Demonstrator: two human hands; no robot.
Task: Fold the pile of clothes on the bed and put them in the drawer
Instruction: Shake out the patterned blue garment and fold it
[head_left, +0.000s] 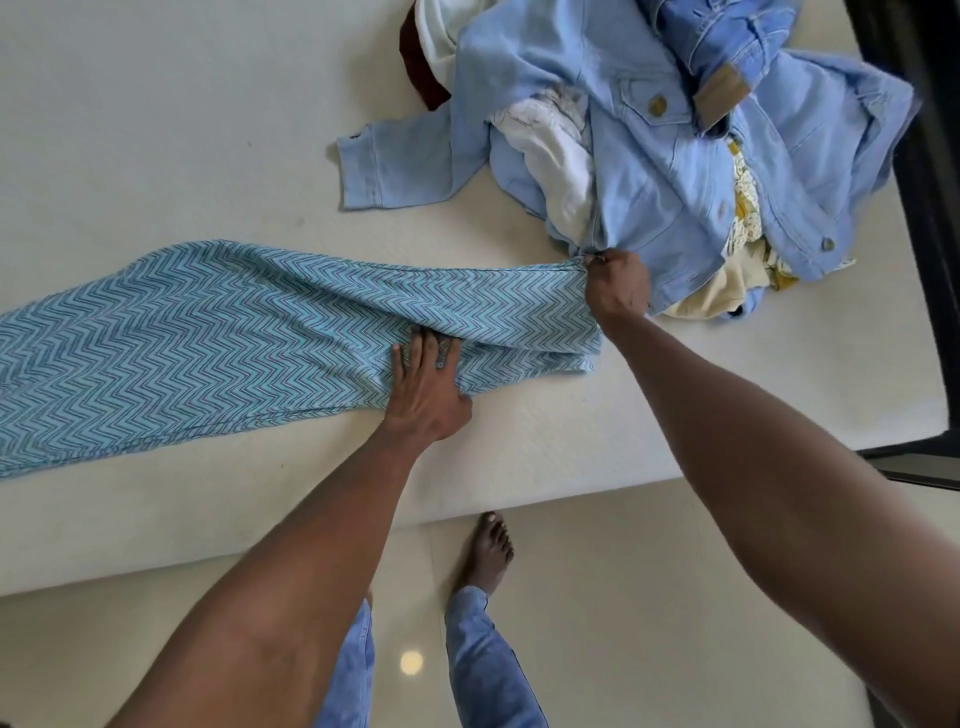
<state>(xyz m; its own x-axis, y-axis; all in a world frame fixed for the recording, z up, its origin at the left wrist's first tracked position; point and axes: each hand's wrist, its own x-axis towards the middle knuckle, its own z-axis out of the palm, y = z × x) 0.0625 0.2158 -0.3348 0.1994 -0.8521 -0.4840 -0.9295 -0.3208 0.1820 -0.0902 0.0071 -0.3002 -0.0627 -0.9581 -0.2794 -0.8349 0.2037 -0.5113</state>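
A long blue zigzag-patterned garment (197, 332) lies stretched across the white bed (156, 130), running from the left edge to the middle. My left hand (428, 387) presses flat on it near its right end, fingers straight. My right hand (615, 283) pinches the garment's upper right corner, lifted slightly, right beside the pile. The pile of clothes (649, 145) sits at the upper right: a light blue denim jacket on top, with white, cream, yellow-printed and dark red pieces under it. No drawer is in view.
The bed's front edge (363, 530) runs across the middle. Below it is a glossy pale floor (649, 597) with my bare foot (485, 545) and jeans-clad legs. A dark frame (924, 182) borders the bed at the right.
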